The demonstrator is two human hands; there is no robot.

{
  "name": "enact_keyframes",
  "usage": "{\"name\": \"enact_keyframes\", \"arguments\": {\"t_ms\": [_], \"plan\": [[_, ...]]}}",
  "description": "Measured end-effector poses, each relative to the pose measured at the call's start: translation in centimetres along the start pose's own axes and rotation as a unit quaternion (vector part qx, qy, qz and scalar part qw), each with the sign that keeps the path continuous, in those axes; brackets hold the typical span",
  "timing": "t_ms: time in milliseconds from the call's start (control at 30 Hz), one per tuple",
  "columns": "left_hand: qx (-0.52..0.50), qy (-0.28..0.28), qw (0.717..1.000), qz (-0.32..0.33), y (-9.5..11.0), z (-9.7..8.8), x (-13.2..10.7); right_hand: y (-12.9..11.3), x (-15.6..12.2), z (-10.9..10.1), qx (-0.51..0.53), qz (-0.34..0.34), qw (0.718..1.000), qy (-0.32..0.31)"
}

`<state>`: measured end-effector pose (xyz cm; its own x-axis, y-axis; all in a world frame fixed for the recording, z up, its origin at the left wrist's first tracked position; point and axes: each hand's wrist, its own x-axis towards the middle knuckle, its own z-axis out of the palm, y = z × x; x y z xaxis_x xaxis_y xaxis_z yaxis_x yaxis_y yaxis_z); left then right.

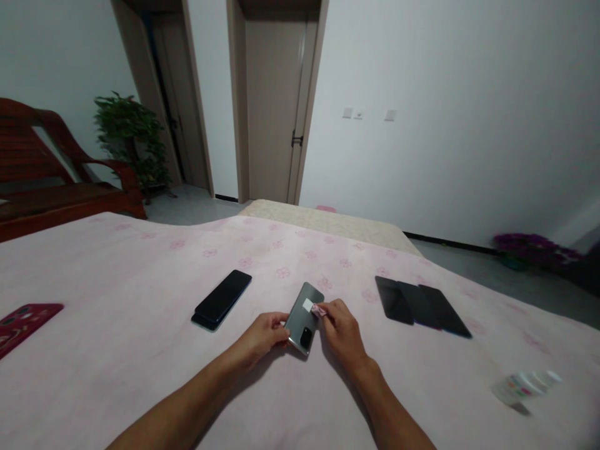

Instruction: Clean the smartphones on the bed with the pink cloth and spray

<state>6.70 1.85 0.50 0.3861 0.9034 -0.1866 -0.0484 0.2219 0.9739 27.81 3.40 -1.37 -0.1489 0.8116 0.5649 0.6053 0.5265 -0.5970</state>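
A grey smartphone [300,325] lies back up on the pink flowered cloth, its black camera block at the near end. On its back is a white square patch [308,305]. My left hand [265,334] grips the phone's left edge between thumb and fingers. My right hand [344,328] is closed in a pinch on a small crumpled pink and white piece [319,310], perhaps cloth or tissue. That piece touches the phone's back beside the white patch.
Left of my hands lie two stacked phones [222,299]; three dark phones [420,305] overlap at right. A white bottle [525,386] is near the right front, a red patterned item [28,325] at far left. Beyond are a wooden bench [65,169] and a plant [131,134].
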Motion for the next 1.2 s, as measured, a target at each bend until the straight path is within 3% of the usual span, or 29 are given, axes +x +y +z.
{"name": "enact_keyframes", "arguments": {"t_ms": [167, 233, 433, 600, 733, 900, 967, 1033, 1200], "plan": [[-0.007, -0.018, 0.999, 0.029, -0.5, -0.4, 0.3, -2.1, -1.0, 1.6, 0.055, -0.103, 0.988, -0.097], [0.01, -0.017, 0.999, 0.027, -0.5, -0.5, 0.1, -2.5, -0.9, 2.1, 0.048, -0.108, 0.988, -0.097], [0.076, 0.01, 0.997, -0.01, 0.2, -0.4, -0.4, 0.6, 0.3, 1.2, -0.043, 0.017, 0.999, 0.028], [0.081, 0.018, 0.997, -0.01, 0.3, -0.5, -0.3, 2.7, 0.2, 0.5, -0.063, 0.099, 0.991, 0.068], [0.089, 0.023, 0.995, 0.039, 0.0, -0.6, -0.1, 3.1, 0.3, 0.7, 0.03, 0.205, 0.968, 0.14], [0.106, 0.071, 0.982, 0.138, -0.7, -0.9, 0.2, 1.7, 1.3, 0.5, 0.253, 0.309, 0.898, 0.184], [0.135, 0.106, 0.972, 0.159, -0.8, -1.0, 0.2, 0.1, 1.8, 0.0, 0.266, 0.29, 0.897, 0.201], [0.168, 0.139, 0.962, 0.162, -0.6, -0.9, 0.1, -1.9, 2.1, -0.6, 0.243, 0.242, 0.916, 0.209], [0.222, 0.2, 0.928, 0.222, 1.4, 0.3, -0.8, -6.7, 1.3, -1.2, 0.22, 0.111, 0.964, 0.103]]}}
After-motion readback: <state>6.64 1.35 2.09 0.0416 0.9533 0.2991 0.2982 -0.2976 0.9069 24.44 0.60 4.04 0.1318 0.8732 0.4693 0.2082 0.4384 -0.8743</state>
